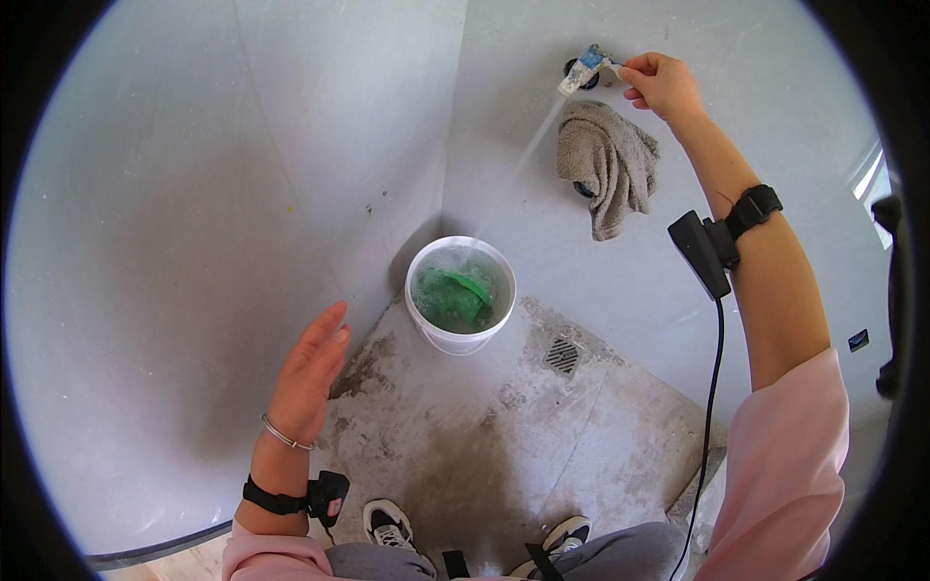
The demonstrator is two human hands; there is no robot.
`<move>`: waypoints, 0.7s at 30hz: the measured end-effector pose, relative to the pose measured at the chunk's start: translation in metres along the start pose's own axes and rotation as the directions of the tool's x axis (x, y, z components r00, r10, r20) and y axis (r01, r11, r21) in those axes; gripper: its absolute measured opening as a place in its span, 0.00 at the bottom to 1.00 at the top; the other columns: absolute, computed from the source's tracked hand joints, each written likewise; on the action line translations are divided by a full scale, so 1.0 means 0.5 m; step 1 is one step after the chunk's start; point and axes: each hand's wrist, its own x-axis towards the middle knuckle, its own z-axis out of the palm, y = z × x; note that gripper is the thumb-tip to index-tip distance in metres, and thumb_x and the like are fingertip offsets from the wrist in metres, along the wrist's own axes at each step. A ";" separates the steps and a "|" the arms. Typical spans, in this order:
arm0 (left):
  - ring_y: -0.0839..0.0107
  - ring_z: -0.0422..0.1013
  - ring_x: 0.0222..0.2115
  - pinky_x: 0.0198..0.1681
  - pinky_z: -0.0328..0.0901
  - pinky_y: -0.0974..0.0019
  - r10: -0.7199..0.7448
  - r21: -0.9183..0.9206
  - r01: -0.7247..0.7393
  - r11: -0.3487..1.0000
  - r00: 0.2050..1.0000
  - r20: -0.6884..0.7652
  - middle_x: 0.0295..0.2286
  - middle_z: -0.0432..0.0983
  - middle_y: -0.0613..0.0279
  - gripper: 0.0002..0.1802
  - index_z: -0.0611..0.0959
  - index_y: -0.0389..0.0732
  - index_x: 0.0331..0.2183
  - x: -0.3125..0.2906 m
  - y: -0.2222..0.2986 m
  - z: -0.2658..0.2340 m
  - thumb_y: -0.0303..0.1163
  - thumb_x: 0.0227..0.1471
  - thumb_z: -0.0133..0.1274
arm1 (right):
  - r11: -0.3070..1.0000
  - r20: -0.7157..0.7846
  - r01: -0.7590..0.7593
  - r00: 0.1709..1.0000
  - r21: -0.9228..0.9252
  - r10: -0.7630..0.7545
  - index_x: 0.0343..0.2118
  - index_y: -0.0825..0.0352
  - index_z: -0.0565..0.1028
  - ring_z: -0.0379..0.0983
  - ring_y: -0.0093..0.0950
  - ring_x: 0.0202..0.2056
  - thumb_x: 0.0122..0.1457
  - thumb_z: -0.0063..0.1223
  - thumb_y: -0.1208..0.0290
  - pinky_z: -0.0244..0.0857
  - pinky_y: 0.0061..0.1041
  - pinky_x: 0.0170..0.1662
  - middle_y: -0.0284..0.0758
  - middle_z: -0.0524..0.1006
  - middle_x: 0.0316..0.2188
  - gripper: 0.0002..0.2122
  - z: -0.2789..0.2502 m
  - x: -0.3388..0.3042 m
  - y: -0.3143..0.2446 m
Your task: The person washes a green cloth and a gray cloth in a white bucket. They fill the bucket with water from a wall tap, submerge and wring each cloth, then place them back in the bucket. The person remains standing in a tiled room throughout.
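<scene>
My right hand [661, 85] is raised to the wall and pinches the handle of a paint-spattered tap [585, 70]. A thin stream of water [528, 155] shoots from the tap down to the left into a white bucket [428, 332] in the corner. Inside the bucket, a green object [463, 290] lies in frothy water. My left hand [310, 373] hovers flat and empty beside the left wall, fingers together and extended, holding nothing. A grey towel [608, 165] hangs on the wall just below the tap.
Grey wall panels meet in a corner behind the bucket. The concrete floor [504, 436] is stained and has a small square drain [561, 354]. A black device with a cable [701, 254] is strapped to my right forearm. My shoes [389, 524] show at the bottom.
</scene>
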 end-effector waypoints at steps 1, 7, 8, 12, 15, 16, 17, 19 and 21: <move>0.69 0.54 0.56 0.56 0.46 0.63 0.001 0.003 -0.001 1.000 1.000 -0.001 0.55 0.57 0.64 0.28 0.64 0.43 0.55 0.000 -0.001 0.000 0.40 0.54 0.47 | 1.000 0.001 -0.002 1.000 -0.008 0.002 0.36 0.69 0.75 0.74 0.17 0.24 0.53 0.55 0.69 0.69 0.15 0.26 0.32 0.77 0.27 0.10 0.000 -0.001 -0.001; 0.71 0.52 0.56 0.58 0.43 0.63 -0.017 -0.020 0.017 1.000 1.000 0.009 0.55 0.57 0.66 0.30 0.65 0.45 0.55 0.000 -0.003 -0.004 0.43 0.52 0.50 | 1.000 -0.005 -0.004 1.000 -0.001 0.004 0.36 0.69 0.75 0.74 0.18 0.24 0.53 0.55 0.69 0.69 0.15 0.25 0.32 0.77 0.27 0.10 0.002 -0.002 -0.001; 0.71 0.52 0.56 0.58 0.43 0.63 -0.017 -0.019 0.018 1.000 1.000 0.012 0.55 0.57 0.66 0.30 0.65 0.45 0.55 0.000 -0.004 -0.004 0.43 0.52 0.50 | 1.000 -0.005 0.005 1.000 0.008 -0.005 0.36 0.69 0.75 0.74 0.18 0.24 0.53 0.55 0.70 0.69 0.15 0.25 0.32 0.77 0.27 0.10 0.002 -0.002 0.000; 0.72 0.52 0.55 0.58 0.43 0.63 -0.012 -0.015 0.012 1.000 1.000 0.016 0.55 0.57 0.65 0.31 0.64 0.45 0.55 0.001 -0.005 -0.005 0.43 0.52 0.50 | 1.000 -0.009 0.005 1.000 0.023 -0.005 0.36 0.69 0.75 0.74 0.18 0.24 0.53 0.55 0.70 0.69 0.15 0.25 0.32 0.76 0.27 0.10 0.003 -0.002 0.000; 0.72 0.52 0.55 0.57 0.43 0.63 -0.016 -0.017 0.016 1.000 1.000 0.019 0.55 0.57 0.65 0.31 0.64 0.45 0.55 0.001 -0.006 -0.005 0.43 0.52 0.50 | 1.000 -0.006 0.007 1.000 0.018 -0.007 0.37 0.69 0.74 0.73 0.18 0.24 0.53 0.55 0.70 0.69 0.15 0.25 0.32 0.76 0.27 0.11 0.003 -0.002 0.000; 0.72 0.52 0.55 0.57 0.43 0.63 -0.014 -0.014 0.014 1.000 1.000 0.019 0.55 0.57 0.65 0.31 0.64 0.45 0.55 0.001 -0.007 -0.005 0.43 0.52 0.50 | 1.000 -0.005 0.008 1.000 0.015 -0.008 0.37 0.69 0.74 0.73 0.18 0.24 0.53 0.55 0.70 0.69 0.15 0.25 0.32 0.76 0.27 0.11 0.003 -0.001 0.000; 0.72 0.52 0.55 0.57 0.43 0.63 -0.019 -0.016 0.019 1.000 1.000 0.018 0.55 0.57 0.65 0.31 0.64 0.45 0.55 0.001 -0.007 -0.004 0.43 0.52 0.50 | 1.000 -0.005 0.009 1.000 0.015 -0.009 0.37 0.69 0.74 0.73 0.18 0.24 0.53 0.55 0.69 0.69 0.15 0.25 0.32 0.76 0.27 0.11 0.003 -0.001 0.001; 0.72 0.51 0.55 0.57 0.44 0.63 -0.015 -0.010 0.015 1.000 1.000 0.013 0.55 0.57 0.65 0.30 0.64 0.45 0.55 0.002 -0.007 -0.004 0.43 0.52 0.50 | 1.000 -0.007 0.011 1.000 0.017 -0.011 0.37 0.69 0.74 0.74 0.18 0.24 0.53 0.55 0.69 0.69 0.15 0.25 0.32 0.76 0.27 0.11 0.003 -0.001 0.002; 0.71 0.52 0.55 0.57 0.44 0.63 -0.015 -0.003 0.015 1.000 1.000 0.014 0.55 0.58 0.65 0.31 0.64 0.45 0.55 0.002 -0.007 -0.003 0.43 0.52 0.50 | 1.000 -0.013 0.018 1.000 0.023 -0.018 0.37 0.69 0.74 0.74 0.18 0.24 0.53 0.55 0.69 0.69 0.15 0.25 0.32 0.76 0.27 0.11 0.004 -0.001 0.004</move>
